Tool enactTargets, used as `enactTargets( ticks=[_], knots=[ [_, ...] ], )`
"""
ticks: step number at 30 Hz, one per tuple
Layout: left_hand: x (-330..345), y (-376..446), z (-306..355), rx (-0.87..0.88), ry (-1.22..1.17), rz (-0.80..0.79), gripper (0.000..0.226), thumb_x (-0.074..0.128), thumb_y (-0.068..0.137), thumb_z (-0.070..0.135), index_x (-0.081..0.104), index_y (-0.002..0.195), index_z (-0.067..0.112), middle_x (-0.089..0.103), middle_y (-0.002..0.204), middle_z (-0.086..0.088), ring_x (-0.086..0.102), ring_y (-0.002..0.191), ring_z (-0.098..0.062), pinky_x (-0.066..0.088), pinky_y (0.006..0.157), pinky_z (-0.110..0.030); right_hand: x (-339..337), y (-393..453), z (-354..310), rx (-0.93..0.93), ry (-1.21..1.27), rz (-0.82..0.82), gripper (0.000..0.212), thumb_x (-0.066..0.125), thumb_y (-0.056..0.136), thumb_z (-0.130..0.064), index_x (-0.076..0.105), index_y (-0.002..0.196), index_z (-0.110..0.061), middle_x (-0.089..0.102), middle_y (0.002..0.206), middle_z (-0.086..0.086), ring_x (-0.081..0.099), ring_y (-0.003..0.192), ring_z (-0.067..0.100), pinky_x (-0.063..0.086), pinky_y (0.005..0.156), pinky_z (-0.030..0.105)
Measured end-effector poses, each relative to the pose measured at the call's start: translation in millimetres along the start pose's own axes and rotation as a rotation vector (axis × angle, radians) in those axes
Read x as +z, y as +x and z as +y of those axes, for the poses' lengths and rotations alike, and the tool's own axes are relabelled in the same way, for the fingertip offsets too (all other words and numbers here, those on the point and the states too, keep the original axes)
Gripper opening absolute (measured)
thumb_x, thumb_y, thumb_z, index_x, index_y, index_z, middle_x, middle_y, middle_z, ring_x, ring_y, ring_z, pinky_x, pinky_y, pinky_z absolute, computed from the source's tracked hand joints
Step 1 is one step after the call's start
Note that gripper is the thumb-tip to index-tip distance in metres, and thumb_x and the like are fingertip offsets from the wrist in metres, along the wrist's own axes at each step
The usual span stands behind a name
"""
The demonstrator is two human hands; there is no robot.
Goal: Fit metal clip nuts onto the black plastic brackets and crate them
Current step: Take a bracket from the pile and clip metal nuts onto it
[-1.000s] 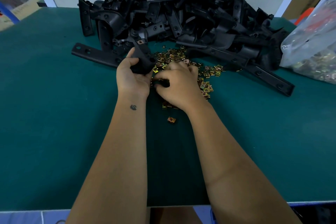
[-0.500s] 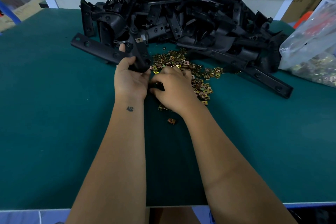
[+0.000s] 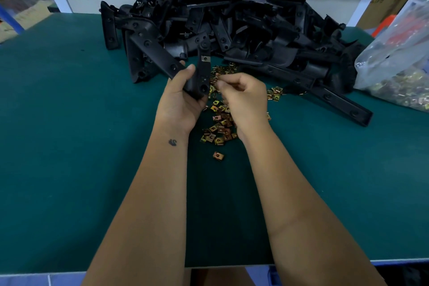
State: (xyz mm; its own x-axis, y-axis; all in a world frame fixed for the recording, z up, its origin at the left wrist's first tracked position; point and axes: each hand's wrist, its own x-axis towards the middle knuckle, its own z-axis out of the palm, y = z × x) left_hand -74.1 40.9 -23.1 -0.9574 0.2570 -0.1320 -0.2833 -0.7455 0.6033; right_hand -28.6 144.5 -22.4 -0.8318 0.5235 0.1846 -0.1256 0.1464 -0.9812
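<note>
My left hand (image 3: 180,100) grips a black plastic bracket (image 3: 201,69) and holds it upright above the table; one metal clip nut (image 3: 204,58) sits fitted near its upper end. My right hand (image 3: 243,97) hovers just right of the bracket with fingers curled, pinching at a small clip nut by its fingertips; the nut itself is barely visible. A loose scatter of gold clip nuts (image 3: 219,126) lies on the green table under both hands. A single clip nut (image 3: 219,155) lies apart, nearer to me.
A big heap of black brackets (image 3: 232,21) fills the back of the green table (image 3: 69,146). One long bracket (image 3: 336,100) sticks out to the right. A clear plastic bag of clip nuts (image 3: 399,72) lies at the right edge. Cardboard boxes stand behind.
My left hand has lifted and turned the bracket upright, showing its fitted nut. My right hand rose from the nut pile to the bracket's side.
</note>
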Motion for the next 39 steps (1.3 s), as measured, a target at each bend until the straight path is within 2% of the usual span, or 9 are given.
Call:
enactTargets(
  ticks=[4, 7, 15, 21, 28, 32, 35, 39],
  knots=[
    [-0.6, -0.9, -1.8, -0.014, 0.007, -0.073, 0.009, 0.056, 0.096, 0.011, 0.057, 0.098, 0.019, 0.070, 0.089, 0.001, 0.068, 0.075, -0.011, 0.053, 0.058, -0.023, -2.3, 0.0, -5.2, 0.144, 0.305, -0.034, 0.015, 0.067, 0.088, -0.002, 0.073, 0.085, -0.015, 0.069, 0.076, -0.002, 0.061, 0.065, 0.007, 0.051, 0.063, 0.020],
    [-0.7, -1.5, -2.0, -0.016, 0.006, -0.087, 0.010, 0.053, 0.097, 0.010, 0.057, 0.097, 0.019, 0.069, 0.093, -0.002, 0.067, 0.080, -0.014, 0.054, 0.060, -0.024, -3.3, 1.0, -6.9, 0.200, 0.408, -0.056, 0.013, 0.065, 0.088, 0.001, 0.073, 0.089, -0.009, 0.069, 0.077, 0.003, 0.062, 0.064, 0.008, 0.052, 0.063, 0.022],
    [-0.7, -1.2, -2.7, -0.009, -0.022, -0.097, 0.017, 0.052, 0.095, 0.004, 0.055, 0.102, 0.019, 0.072, 0.086, -0.001, 0.069, 0.077, -0.015, 0.054, 0.060, -0.025, -3.1, 1.1, -5.4, 0.197, 0.412, -0.082, 0.012, 0.068, 0.086, 0.000, 0.073, 0.088, -0.011, 0.069, 0.079, 0.003, 0.062, 0.066, 0.009, 0.052, 0.065, 0.022],
    [-2.6, 1.7, -3.5, -0.007, -0.031, -0.105, 0.030, 0.052, 0.095, 0.003, 0.047, 0.121, 0.016, 0.065, 0.102, -0.006, 0.066, 0.083, -0.017, 0.054, 0.061, -0.025, -1.2, -0.3, -4.5, 0.169, 0.392, -0.104, 0.011, 0.069, 0.086, 0.000, 0.072, 0.088, -0.010, 0.068, 0.080, 0.004, 0.062, 0.068, 0.011, 0.053, 0.067, 0.023],
    [-2.9, 1.2, -3.1, -0.002, -0.097, -0.073, 0.028, 0.052, 0.095, 0.002, 0.052, 0.116, 0.020, 0.068, 0.096, -0.004, 0.069, 0.074, -0.015, 0.053, 0.059, -0.024, -4.8, 3.3, -1.5, 0.179, 0.512, -0.051, 0.022, 0.064, 0.088, 0.006, 0.070, 0.106, -0.006, 0.071, 0.089, 0.009, 0.068, 0.073, 0.010, 0.056, 0.070, 0.023],
    [-3.1, 1.8, -3.6, -0.008, -0.077, -0.075, 0.028, 0.052, 0.094, 0.001, 0.052, 0.116, 0.020, 0.068, 0.097, -0.005, 0.067, 0.079, -0.017, 0.054, 0.059, -0.025, -3.7, 3.6, -2.2, 0.152, 0.489, -0.083, 0.020, 0.061, 0.089, 0.009, 0.072, 0.096, -0.006, 0.071, 0.090, 0.008, 0.068, 0.079, 0.012, 0.056, 0.076, 0.024],
    [-3.3, 2.3, -3.9, -0.011, -0.064, -0.086, 0.029, 0.051, 0.095, 0.001, 0.050, 0.117, 0.021, 0.067, 0.100, -0.005, 0.065, 0.084, -0.017, 0.054, 0.059, -0.025, -2.9, 3.1, -2.1, 0.090, 0.443, -0.106, 0.021, 0.063, 0.089, 0.005, 0.072, 0.091, -0.013, 0.069, 0.089, 0.004, 0.065, 0.085, 0.014, 0.055, 0.080, 0.027],
    [-3.6, 3.4, -4.0, -0.005, -0.037, -0.086, 0.030, 0.050, 0.096, 0.003, 0.049, 0.120, 0.022, 0.064, 0.104, -0.005, 0.062, 0.087, -0.018, 0.052, 0.059, -0.024, -2.1, 2.7, -1.9, 0.039, 0.337, -0.108, 0.022, 0.062, 0.090, 0.003, 0.072, 0.089, -0.017, 0.069, 0.088, 0.004, 0.064, 0.085, 0.016, 0.055, 0.077, 0.027]
  ],
)
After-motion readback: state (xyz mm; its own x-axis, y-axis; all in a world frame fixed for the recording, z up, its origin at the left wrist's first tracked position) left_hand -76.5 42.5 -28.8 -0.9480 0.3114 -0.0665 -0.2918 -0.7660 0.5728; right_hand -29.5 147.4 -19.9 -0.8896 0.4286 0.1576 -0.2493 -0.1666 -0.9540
